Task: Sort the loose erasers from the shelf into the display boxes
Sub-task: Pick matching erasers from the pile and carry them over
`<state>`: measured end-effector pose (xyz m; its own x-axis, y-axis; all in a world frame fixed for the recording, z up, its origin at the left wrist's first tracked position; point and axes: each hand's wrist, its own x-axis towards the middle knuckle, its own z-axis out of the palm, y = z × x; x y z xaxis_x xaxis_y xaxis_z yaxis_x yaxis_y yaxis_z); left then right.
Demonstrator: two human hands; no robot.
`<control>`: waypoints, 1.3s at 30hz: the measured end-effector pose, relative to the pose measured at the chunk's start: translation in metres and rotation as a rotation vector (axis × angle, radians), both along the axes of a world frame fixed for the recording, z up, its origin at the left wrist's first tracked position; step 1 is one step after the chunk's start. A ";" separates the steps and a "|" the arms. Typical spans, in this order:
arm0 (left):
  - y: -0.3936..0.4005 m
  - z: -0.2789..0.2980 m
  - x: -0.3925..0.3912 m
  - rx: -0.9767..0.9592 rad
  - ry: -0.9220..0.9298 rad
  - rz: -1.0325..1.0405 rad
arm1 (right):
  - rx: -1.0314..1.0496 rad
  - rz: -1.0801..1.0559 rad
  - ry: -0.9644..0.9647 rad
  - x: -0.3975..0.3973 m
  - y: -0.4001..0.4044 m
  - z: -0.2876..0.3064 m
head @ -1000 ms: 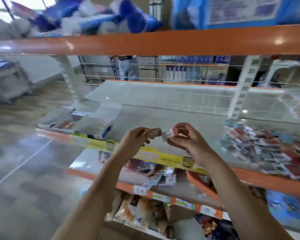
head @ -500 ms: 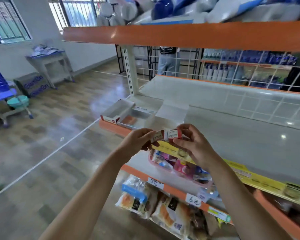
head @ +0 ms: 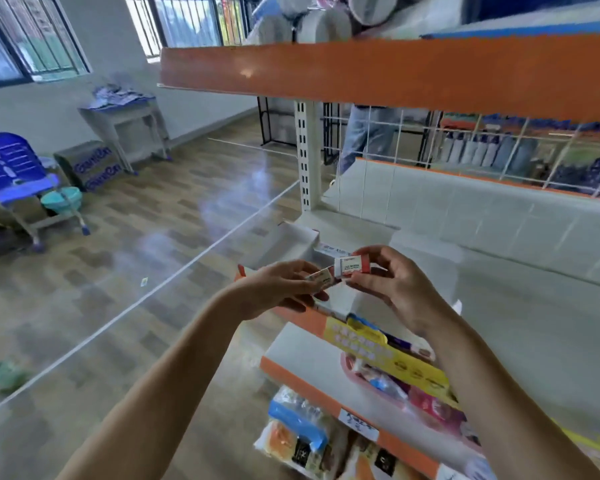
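Centrally, just right of mid-frame, a small white eraser with a red end and a printed "2B" sleeve (head: 351, 264) is pinched between the thumb and fingers of the right hand (head: 394, 284). A second eraser (head: 322, 275), cream-sleeved and tilted, is pinched in the fingertips of the left hand (head: 277, 289). Both erasers meet end to end or nearly so; actual contact cannot be confirmed. Both hands are raised close together in front of the shelf edge, each clamped on its own eraser, forearms entering from the bottom of the frame.

Directly behind the hands, on the pale shelf (head: 520, 327), stand open white display boxes (head: 293, 244) with red trim; their contents are hidden by the hands and walls. A yellow promotional strip (head: 378, 348) runs along the shelf front, lower right of centre.

Below, a lower shelf holds a pink tray of packaged goods (head: 426, 403); bagged bread (head: 302, 441) sits at bottom centre. An orange shelf fascia (head: 378, 74) crosses the upper frame.

At left lies a wood-pattern floor with a blue chair (head: 11, 171), a teal basin (head: 63, 199), a cardboard carton (head: 92, 164) and a small table (head: 125, 119). Behind the wire grid, a person's legs in jeans (head: 368, 136) are visible.
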<state>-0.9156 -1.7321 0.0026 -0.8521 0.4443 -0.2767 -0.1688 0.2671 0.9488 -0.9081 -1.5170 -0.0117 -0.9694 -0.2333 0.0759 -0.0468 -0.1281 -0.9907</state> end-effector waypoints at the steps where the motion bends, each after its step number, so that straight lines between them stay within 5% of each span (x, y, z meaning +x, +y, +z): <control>1: -0.005 0.002 -0.010 0.005 -0.001 -0.001 | -0.041 0.006 -0.017 -0.009 -0.006 0.002; 8: -0.032 0.000 -0.065 0.005 0.016 -0.036 | -0.131 -0.013 -0.055 -0.051 -0.046 0.007; 20: -0.103 -0.011 -0.168 -0.508 0.748 -0.245 | -0.080 -0.209 -0.095 -0.102 -0.123 -0.001; 28: -0.146 -0.022 -0.210 -0.454 0.927 -0.464 | 0.557 -0.342 -0.066 -0.111 -0.165 -0.008; 39: -0.161 -0.057 -0.214 -0.419 0.861 -0.527 | 1.126 -0.312 -0.048 -0.090 -0.184 -0.028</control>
<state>-1.1299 -1.8927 -0.0548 -0.5628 0.8197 0.1063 0.7381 0.4404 0.5112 -0.9980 -1.7014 -0.0399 -0.9928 0.1032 -0.0607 0.1197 0.8339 -0.5388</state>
